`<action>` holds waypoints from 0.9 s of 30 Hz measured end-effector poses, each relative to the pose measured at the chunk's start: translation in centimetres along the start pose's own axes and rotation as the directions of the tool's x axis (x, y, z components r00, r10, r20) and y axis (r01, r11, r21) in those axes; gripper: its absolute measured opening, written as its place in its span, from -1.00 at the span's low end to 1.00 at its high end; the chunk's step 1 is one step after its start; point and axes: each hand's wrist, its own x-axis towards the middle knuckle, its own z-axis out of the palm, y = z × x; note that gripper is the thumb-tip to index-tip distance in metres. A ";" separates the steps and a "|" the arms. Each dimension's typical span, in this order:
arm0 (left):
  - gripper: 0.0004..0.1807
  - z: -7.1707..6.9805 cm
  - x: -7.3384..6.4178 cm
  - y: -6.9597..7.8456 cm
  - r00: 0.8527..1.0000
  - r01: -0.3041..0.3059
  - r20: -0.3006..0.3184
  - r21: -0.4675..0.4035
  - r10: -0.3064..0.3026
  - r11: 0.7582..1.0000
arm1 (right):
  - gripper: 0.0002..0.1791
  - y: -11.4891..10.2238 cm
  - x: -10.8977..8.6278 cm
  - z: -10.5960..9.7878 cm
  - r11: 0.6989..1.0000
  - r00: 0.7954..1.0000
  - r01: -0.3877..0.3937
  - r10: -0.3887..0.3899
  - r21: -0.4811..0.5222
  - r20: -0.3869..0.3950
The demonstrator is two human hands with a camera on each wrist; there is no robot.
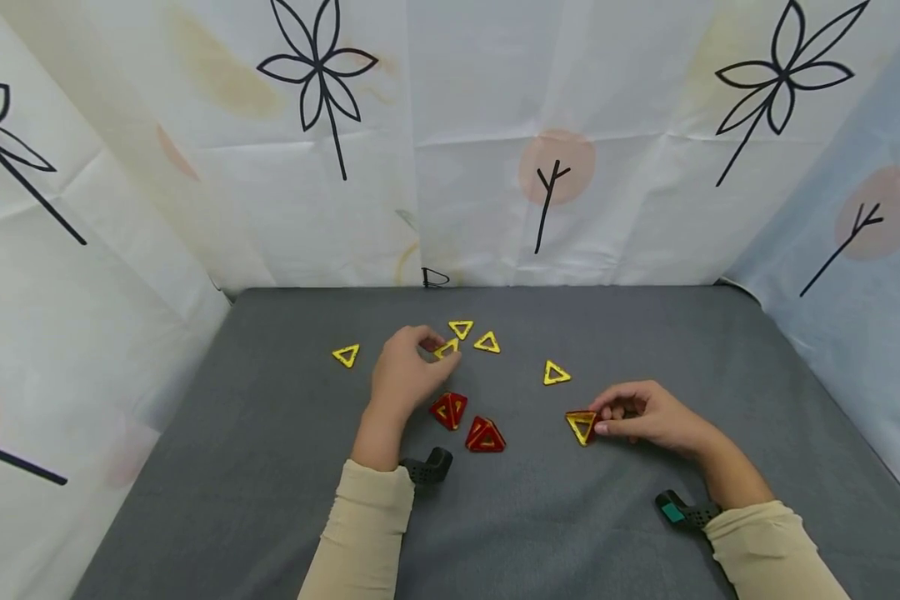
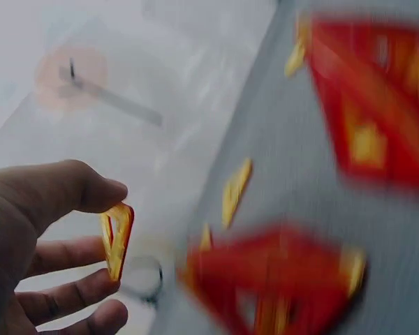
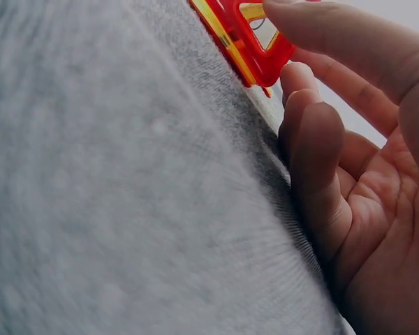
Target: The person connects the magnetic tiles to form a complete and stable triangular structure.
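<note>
My left hand (image 1: 408, 371) pinches a yellow triangular magnetic tile (image 2: 119, 244) between thumb and fingers, held above the table in the left wrist view. At the right, my right hand (image 1: 656, 417) grips a red and yellow triangular piece (image 3: 272, 68) by its right side, and its lower edge is close over the cloth. Between the hands stand two red pyramids with yellow inside, one red pyramid (image 1: 448, 410) just below the left hand and another red pyramid (image 1: 485, 437) to its right.
Loose yellow triangles lie on the grey cloth (image 1: 270, 500): a triangle at far left (image 1: 341, 360), two beyond the left hand, including the right-hand triangle (image 1: 487, 348), and a triangle near the right hand (image 1: 557, 381). Patterned white curtains (image 1: 480, 208) enclose the back and sides.
</note>
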 end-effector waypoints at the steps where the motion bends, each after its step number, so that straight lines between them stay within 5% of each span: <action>1: -0.68 0.4 -0.2 0.7 0.999 -0.031 0.010 -0.019 0.032 0.999 | -0.77 0.0 0.0 0.0 1.000 1.000 0.000 0.000 -0.002 0.000; 5: -0.72 2.4 -1.3 3.8 0.984 -0.157 0.071 -0.053 0.160 0.986 | -0.80 0.0 0.0 0.1 1.000 1.000 -0.010 0.010 -0.012 -0.007; 8: -0.73 4.2 -2.3 5.8 0.959 -0.236 0.151 -0.050 0.241 0.970 | -0.81 0.1 0.1 0.1 1.000 1.000 -0.016 0.015 -0.013 -0.012; 14: -0.73 7.9 -4.2 7.3 0.905 -0.321 0.291 -0.008 0.309 0.947 | -0.83 0.2 0.1 0.1 1.000 1.000 0.007 -0.007 -0.014 -0.006; 20: -0.76 10.3 -5.1 7.3 0.905 -0.315 0.315 0.048 0.285 0.948 | -0.84 0.2 0.1 0.2 1.000 1.000 0.006 -0.006 -0.012 -0.002; 27: -0.74 10.9 -5.3 7.3 0.890 -0.370 0.305 0.053 0.338 0.927 | -0.84 0.4 0.3 0.2 0.998 0.998 0.055 -0.055 0.005 0.008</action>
